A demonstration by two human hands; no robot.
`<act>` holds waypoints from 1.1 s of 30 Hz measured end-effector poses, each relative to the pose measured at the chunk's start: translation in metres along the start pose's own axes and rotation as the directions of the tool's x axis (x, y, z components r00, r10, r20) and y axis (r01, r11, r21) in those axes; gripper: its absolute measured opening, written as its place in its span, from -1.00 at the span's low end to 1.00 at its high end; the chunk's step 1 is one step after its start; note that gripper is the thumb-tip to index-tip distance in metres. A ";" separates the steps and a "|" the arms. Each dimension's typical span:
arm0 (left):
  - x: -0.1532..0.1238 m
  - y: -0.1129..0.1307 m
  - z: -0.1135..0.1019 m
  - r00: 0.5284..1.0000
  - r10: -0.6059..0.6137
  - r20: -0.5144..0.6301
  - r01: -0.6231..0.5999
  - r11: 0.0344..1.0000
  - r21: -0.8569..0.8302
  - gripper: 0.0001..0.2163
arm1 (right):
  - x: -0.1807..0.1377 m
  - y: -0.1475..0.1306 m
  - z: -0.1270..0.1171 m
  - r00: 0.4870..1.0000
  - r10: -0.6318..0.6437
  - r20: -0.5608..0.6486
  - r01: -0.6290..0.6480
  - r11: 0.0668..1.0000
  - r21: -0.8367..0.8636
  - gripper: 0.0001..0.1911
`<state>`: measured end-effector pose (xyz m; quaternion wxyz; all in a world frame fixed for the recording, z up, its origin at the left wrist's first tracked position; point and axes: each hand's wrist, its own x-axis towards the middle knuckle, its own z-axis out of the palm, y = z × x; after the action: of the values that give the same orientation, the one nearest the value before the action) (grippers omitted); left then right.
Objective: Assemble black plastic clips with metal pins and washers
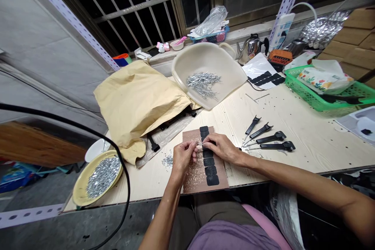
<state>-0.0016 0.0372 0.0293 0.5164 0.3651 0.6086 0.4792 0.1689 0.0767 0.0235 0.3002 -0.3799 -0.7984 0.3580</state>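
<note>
My left hand is closed in a pinch over the brown board, at one end of a thin metal pin. Anything else between those fingertips is too small to make out. From the other side my right hand pinches the same pin, its wrist over the board's right edge. Beneath the hands runs a column of black rounded pads on the board. A small heap of tiny metal pieces lies left of my left hand. Several black-handled parts with metal pins lie fanned out to the right.
A cream basin with loose metal pins stands behind the board. Left of it lies a large tan paper bag. A yellow bowl of small metal pieces sits at the left edge, behind a black cable. A green basket stands right.
</note>
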 end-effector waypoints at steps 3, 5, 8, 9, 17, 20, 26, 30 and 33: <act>0.001 -0.001 0.000 1.000 -0.024 0.016 0.025 0.999 -0.025 -0.64 | -0.001 0.000 -0.001 1.000 0.002 0.012 -0.002 1.000 -0.011 -0.82; 0.002 -0.003 0.001 0.999 -0.024 0.022 0.025 0.999 -0.029 -0.65 | -0.002 0.000 -0.001 1.000 -0.020 0.010 0.020 0.997 -0.079 -0.84; 0.001 -0.004 0.001 1.000 0.007 0.013 -0.007 1.000 0.009 -0.66 | -0.003 0.001 -0.002 1.000 -0.022 0.013 0.023 0.993 -0.112 -0.81; 0.001 -0.004 0.001 1.000 0.017 0.013 -0.017 1.000 0.024 -0.66 | -0.002 0.001 -0.001 1.000 -0.008 0.012 0.009 0.997 -0.077 -0.80; 0.000 -0.001 0.003 1.000 -0.006 0.011 0.006 1.000 0.020 -0.66 | -0.001 0.006 -0.003 0.997 -0.077 -0.014 0.077 0.997 0.016 -0.84; 0.000 -0.003 0.003 1.000 0.005 0.029 -0.007 0.998 0.059 -0.66 | -0.003 0.009 -0.004 0.997 -0.072 -0.015 0.072 0.997 0.022 -0.83; 0.002 -0.009 0.003 0.998 -0.013 0.059 0.013 1.000 -0.008 -0.66 | -0.004 0.008 -0.003 0.998 -0.055 -0.034 0.056 0.998 0.033 -0.83; 0.002 -0.009 0.004 0.998 -0.023 0.060 0.026 0.999 -0.044 -0.66 | -0.003 0.007 -0.002 0.998 -0.059 -0.032 0.059 0.998 0.002 -0.88; 0.001 -0.007 0.002 0.998 -0.034 0.052 0.040 0.993 -0.111 -0.68 | -0.004 0.004 -0.003 0.999 -0.053 -0.007 0.052 0.995 -0.082 -0.87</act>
<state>0.0009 0.0365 0.0220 0.5601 0.3362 0.5742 0.4936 0.1753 0.0764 0.0211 0.2975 -0.3724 -0.8206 0.3154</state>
